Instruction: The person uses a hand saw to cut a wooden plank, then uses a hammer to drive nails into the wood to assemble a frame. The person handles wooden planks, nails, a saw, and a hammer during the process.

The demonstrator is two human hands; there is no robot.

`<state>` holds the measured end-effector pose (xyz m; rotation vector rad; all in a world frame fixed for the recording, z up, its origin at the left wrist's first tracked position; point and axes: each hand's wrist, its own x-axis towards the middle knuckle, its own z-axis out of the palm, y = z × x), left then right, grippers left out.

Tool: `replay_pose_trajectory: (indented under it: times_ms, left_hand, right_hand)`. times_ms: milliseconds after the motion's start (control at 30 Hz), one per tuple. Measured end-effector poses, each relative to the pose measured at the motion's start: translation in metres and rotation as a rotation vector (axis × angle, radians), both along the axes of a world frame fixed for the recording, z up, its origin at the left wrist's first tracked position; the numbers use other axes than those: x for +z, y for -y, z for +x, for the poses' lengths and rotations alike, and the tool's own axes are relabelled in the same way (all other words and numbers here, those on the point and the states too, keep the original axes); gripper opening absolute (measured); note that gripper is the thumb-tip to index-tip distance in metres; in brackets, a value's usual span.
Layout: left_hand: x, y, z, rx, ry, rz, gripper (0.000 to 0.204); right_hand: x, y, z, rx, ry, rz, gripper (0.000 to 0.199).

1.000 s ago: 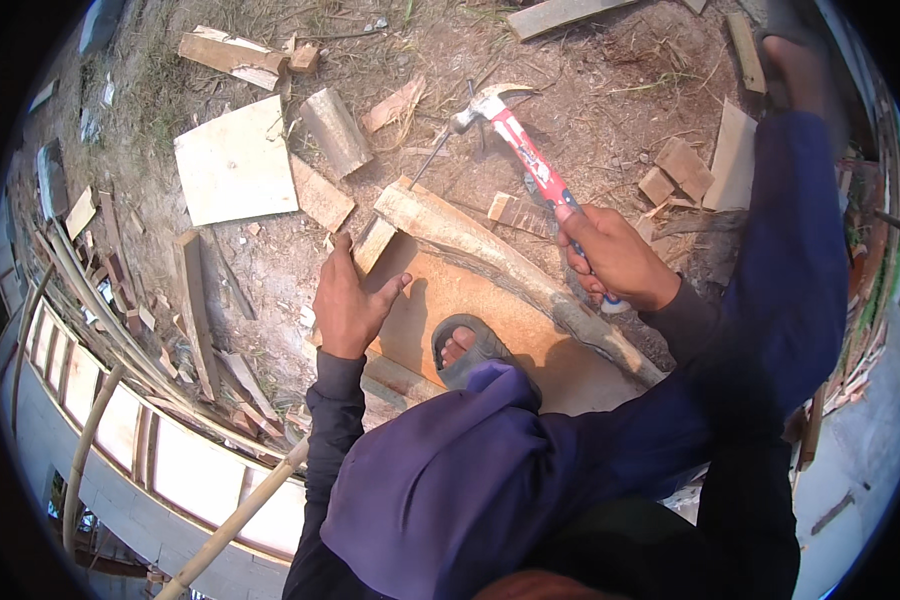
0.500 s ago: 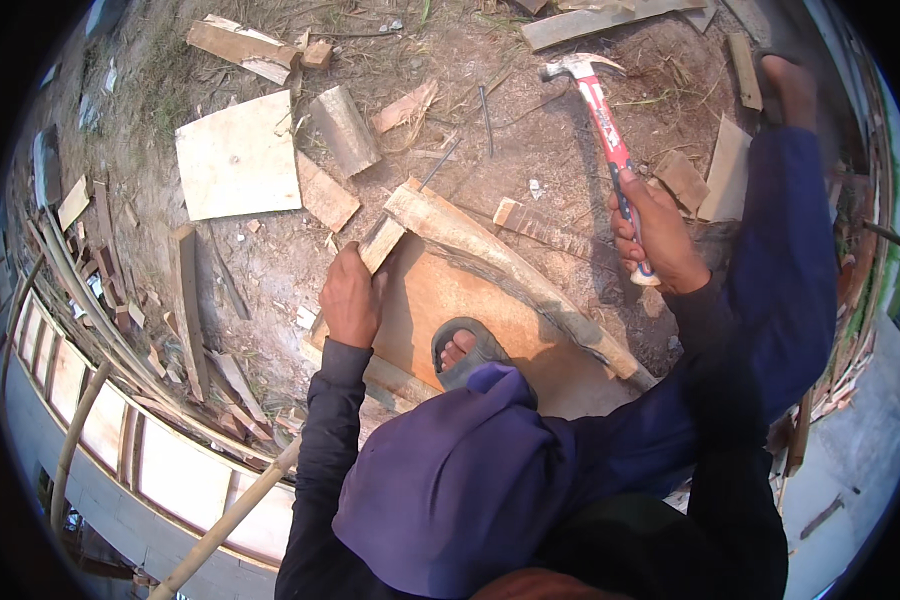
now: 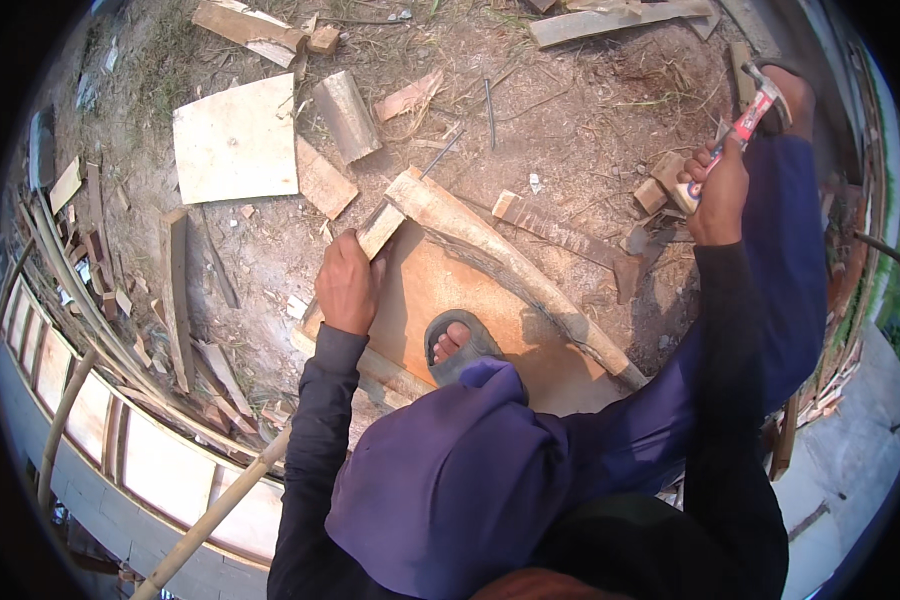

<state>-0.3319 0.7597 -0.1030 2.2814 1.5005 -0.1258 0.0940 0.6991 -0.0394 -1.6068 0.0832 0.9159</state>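
My right hand (image 3: pixel 722 200) grips a claw hammer (image 3: pixel 749 121) by its red, white and blue handle, the head up beside my right foot. My left hand (image 3: pixel 348 285) is closed on a pale wooden strip (image 3: pixel 381 231) along the left side of a plywood panel (image 3: pixel 407 295). This strip meets one end of a rough, bark-edged wooden batten (image 3: pixel 490 238) that lies across the panel. A long nail (image 3: pixel 443 152) sticks out at an angle by that corner. My sandalled left foot (image 3: pixel 454 340) stands on the panel.
A square plywood piece (image 3: pixel 235 140) and several wood offcuts lie beyond the panel. Another long nail (image 3: pixel 489 115) is on the dirt. To the left are a wooden post (image 3: pixel 175 300), scrap wood and a bamboo pole (image 3: pixel 215 515). More offcuts (image 3: pixel 658 183) lie near my right hand.
My right hand has swung the hammer up and to the right, away from the panel toward my right foot. My left hand keeps its hold on the wooden strip.
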Motion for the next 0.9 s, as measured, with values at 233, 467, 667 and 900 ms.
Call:
replay_pose_trajectory:
  times_ms: [233,467,667,900]
  left_hand:
    - [0.001,-0.001,-0.008,-0.022,0.068,-0.001,0.046]
    - [0.002,0.0,0.005,0.015,0.034,-0.001,0.039]
    - [0.006,-0.001,-0.006,0.049,0.06,-0.115,0.045]
    - [0.022,-0.03,-0.019,0.067,0.138,-0.317,0.058]
  right_hand:
    - [0.027,0.016,-0.053,0.576,-0.341,-0.318,0.04]
    - [0.021,0.011,-0.08,0.634,-0.284,-0.338,0.039]
    - [0.017,0.032,-0.114,0.728,-0.188,-0.405,0.039]
    - [0.009,0.055,-0.09,0.785,0.137,-0.213,0.022]
